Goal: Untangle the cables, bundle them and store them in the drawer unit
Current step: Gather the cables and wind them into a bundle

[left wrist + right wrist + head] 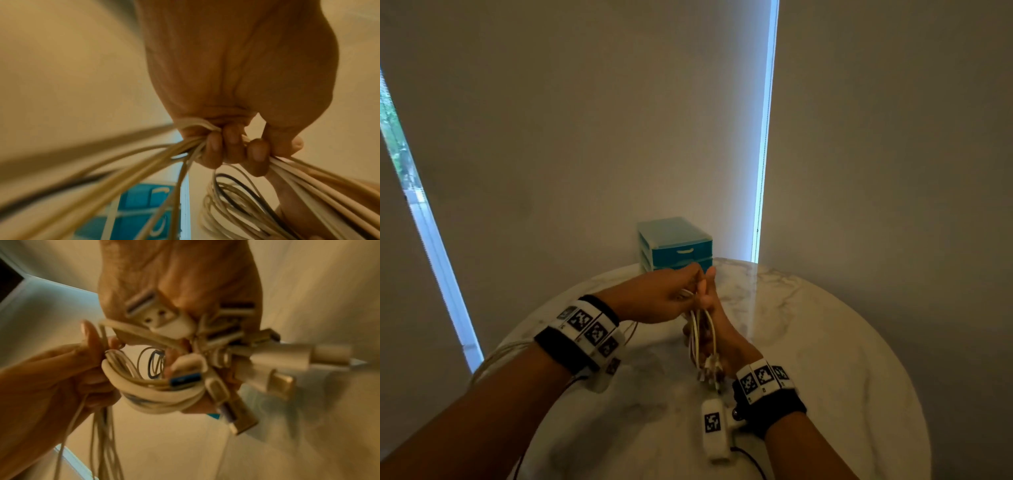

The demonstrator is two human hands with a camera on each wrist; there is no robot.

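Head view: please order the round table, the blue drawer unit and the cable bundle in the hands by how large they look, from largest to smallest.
1. Round table, by far the largest.
2. Blue drawer unit and cable bundle: unsure. The hands hide part of both, and the bundle is nearer the camera, so I do not rank them.

dim room — daylight through blind gaps | glare on tabletop [774, 291] | wrist views motion-blurred — warm cast
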